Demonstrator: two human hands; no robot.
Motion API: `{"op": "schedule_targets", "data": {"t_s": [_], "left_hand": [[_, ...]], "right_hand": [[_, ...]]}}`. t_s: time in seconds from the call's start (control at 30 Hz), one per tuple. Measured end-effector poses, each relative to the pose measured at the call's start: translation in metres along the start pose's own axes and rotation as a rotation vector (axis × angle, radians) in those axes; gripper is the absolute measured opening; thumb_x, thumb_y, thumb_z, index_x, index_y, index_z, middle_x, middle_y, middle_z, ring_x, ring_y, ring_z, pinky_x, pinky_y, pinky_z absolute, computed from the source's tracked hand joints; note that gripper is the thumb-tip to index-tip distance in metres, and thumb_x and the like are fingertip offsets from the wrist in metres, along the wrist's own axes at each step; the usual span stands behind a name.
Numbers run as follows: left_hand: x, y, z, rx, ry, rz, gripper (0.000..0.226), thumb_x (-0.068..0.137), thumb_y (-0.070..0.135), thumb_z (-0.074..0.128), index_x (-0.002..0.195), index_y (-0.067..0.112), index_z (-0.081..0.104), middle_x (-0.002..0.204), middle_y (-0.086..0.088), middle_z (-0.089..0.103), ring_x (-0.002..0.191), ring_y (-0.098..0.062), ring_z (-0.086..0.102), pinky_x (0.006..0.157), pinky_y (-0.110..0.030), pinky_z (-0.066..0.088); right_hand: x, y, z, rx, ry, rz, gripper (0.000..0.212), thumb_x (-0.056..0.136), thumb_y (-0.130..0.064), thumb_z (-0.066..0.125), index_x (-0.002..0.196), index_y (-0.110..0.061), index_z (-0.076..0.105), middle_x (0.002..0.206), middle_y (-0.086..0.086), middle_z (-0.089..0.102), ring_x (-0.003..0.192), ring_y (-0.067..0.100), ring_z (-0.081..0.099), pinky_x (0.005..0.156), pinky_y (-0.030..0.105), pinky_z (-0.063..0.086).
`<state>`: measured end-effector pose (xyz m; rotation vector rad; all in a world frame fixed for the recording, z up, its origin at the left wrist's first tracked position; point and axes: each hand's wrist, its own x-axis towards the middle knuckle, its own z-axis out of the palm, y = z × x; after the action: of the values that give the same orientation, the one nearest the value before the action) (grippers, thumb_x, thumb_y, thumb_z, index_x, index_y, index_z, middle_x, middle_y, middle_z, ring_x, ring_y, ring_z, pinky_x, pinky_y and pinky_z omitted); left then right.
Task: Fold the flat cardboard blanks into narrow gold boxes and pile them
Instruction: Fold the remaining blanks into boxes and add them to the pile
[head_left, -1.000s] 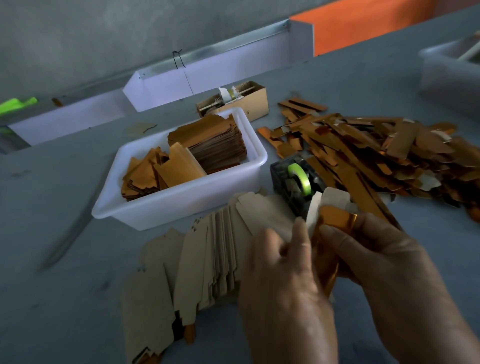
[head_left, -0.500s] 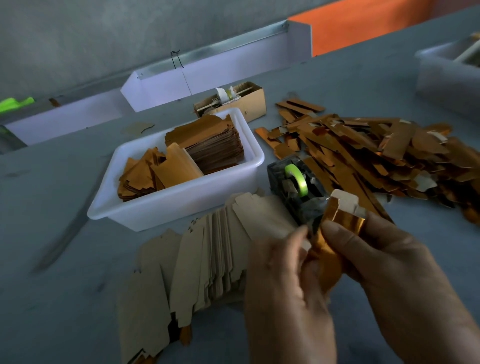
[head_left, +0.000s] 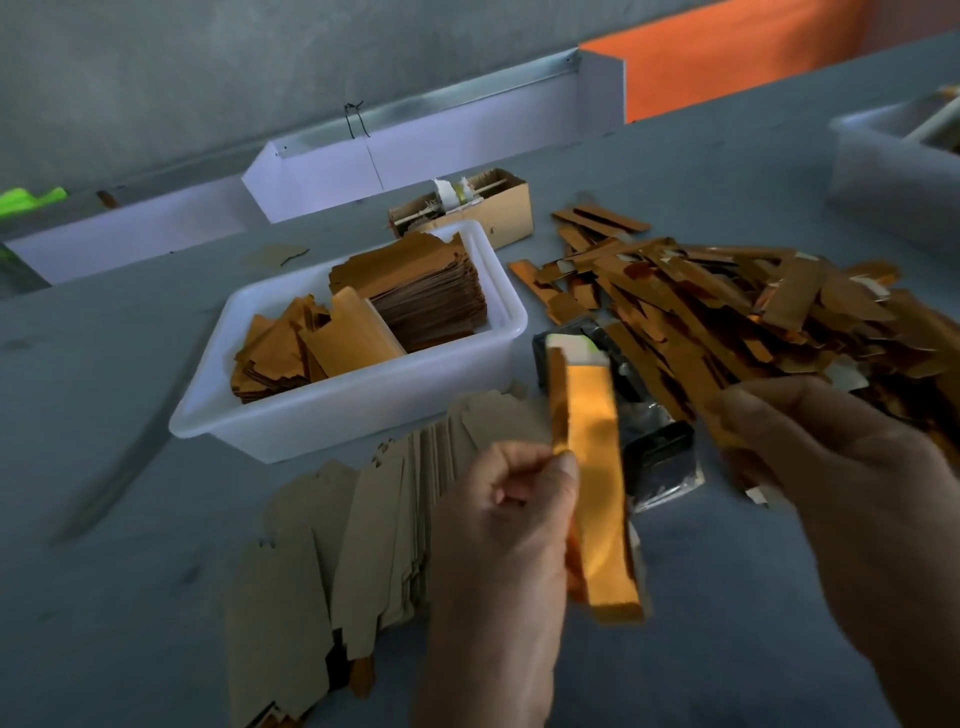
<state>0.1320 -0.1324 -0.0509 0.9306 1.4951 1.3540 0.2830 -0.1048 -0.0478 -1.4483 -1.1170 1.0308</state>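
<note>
Gold narrow box (head_left: 592, 483) now stands formed and upright-ish in the left hand (head_left: 511, 525), pinched at its near-left edge between thumb and curled fingers; pale flap at its top end looks unclosed, blurry though. Right hand (head_left: 831, 467) has let go and sits just right of the box, fingers loosely curled, holding nothing as far as visible (motion blur). Half a second ago both hands were on the piece, squeezing it open near the tape dispenser (head_left: 639, 410); now one hand only, box raised and turned long-face to camera. Judgement: shaping step basically done, next is end flap or toss onto the pile of folded gold boxes (head_left: 727, 306) at right. Fanned brown flat blanks (head_left: 363, 525) lie on the grey table (head_left: 130, 519) under the left hand, unchanged. White tub (head_left: 363, 410) with more gold blanks behind, same spot.
</note>
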Motion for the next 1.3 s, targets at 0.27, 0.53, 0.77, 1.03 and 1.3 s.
{"op": "schedule_targets", "data": {"t_s": [0.27,0.53,0.77,1.03,1.3], "left_hand": [[0.008,-0.006,0.015,-0.061,0.029,-0.049,0.024,0.086,0.014,0.065,0.064,0.022,0.067,0.055,0.008,0.058,0.042,0.001,0.046,0.039,-0.011,0.035],[0.011,-0.013,0.018,-0.048,0.024,-0.12,0.011,0.085,0.01,0.066,0.074,0.014,0.069,0.055,0.001,0.058,0.038,-0.003,0.044,0.038,-0.014,0.038],[0.012,-0.016,0.02,-0.097,0.03,-0.121,0.01,0.089,0.013,0.063,0.083,0.007,0.068,0.053,0.001,0.06,0.035,-0.003,0.047,0.035,-0.014,0.037],[0.011,-0.019,0.019,-0.098,0.012,-0.109,0.011,0.089,0.011,0.062,0.081,0.005,0.065,0.056,-0.004,0.057,0.036,-0.005,0.043,0.035,-0.015,0.035],[0.015,-0.014,0.019,-0.091,-0.084,-0.076,0.013,0.09,0.012,0.06,0.078,0.011,0.064,0.06,0.0,0.059,0.043,-0.003,0.048,0.038,-0.012,0.035]], "right_hand": [[0.032,0.013,0.001,-0.143,-0.2,0.085,0.008,0.085,-0.029,0.061,0.087,-0.027,0.069,0.081,-0.004,0.067,0.081,0.015,0.06,0.062,0.028,0.043],[0.043,0.019,0.016,-0.335,-0.248,0.002,0.011,0.083,-0.034,0.065,0.073,-0.036,0.061,0.071,-0.009,0.06,0.065,0.007,0.054,0.051,0.019,0.036],[0.047,0.021,0.021,-0.244,-0.233,0.038,0.009,0.084,-0.022,0.067,0.075,-0.025,0.067,0.074,0.002,0.065,0.073,0.019,0.061,0.059,0.028,0.046],[0.027,0.031,0.016,0.125,-0.115,0.132,0.007,0.084,-0.022,0.064,0.081,-0.018,0.069,0.095,-0.006,0.066,0.091,0.013,0.06,0.076,0.028,0.047],[0.017,0.042,0.02,-0.194,0.003,-0.066,0.009,0.081,-0.022,0.068,0.072,-0.023,0.066,0.11,-0.015,0.054,0.09,0.001,0.053,0.074,0.025,0.044]]}}
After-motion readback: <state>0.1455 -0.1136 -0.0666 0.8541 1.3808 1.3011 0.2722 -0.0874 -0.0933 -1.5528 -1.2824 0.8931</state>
